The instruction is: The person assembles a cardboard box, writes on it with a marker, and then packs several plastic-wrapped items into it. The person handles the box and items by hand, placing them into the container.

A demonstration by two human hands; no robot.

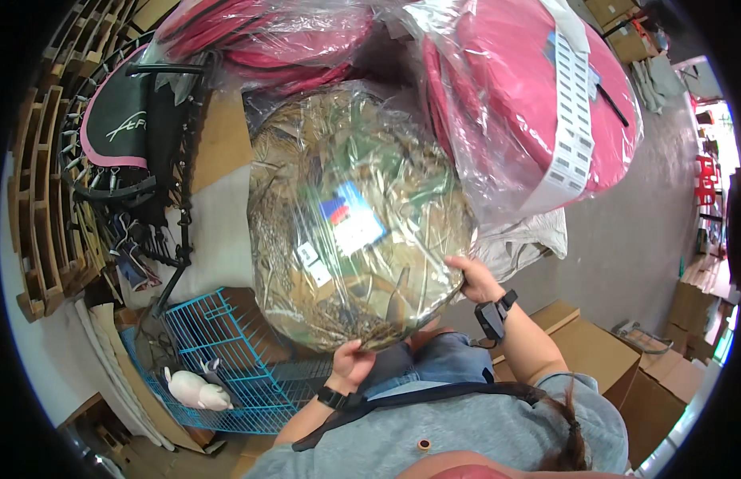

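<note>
A round, flat, camouflage-patterned package [402,207] in clear plastic wrap is in front of me. It has a blue label card [359,227] and a small white sticker [313,263] on its face. My right hand [476,278] grips its lower right edge, thumb on top. At the near edge, my left hand [353,366] has its fingers closed on the rim. The undersides of both grips are hidden beneath the package. Just beyond lies a pink round package [514,88] in clear plastic, with a long strip of printed labels [571,112] and a dark pen [612,106] on it.
More wrapped pink rounds [294,40] lie at the far side. On the left are a small trampoline [119,120] and wooden pallets [45,199]. A blue wire cage [235,343] with a white toy animal [196,391] stands near left, cardboard boxes [586,351] near right.
</note>
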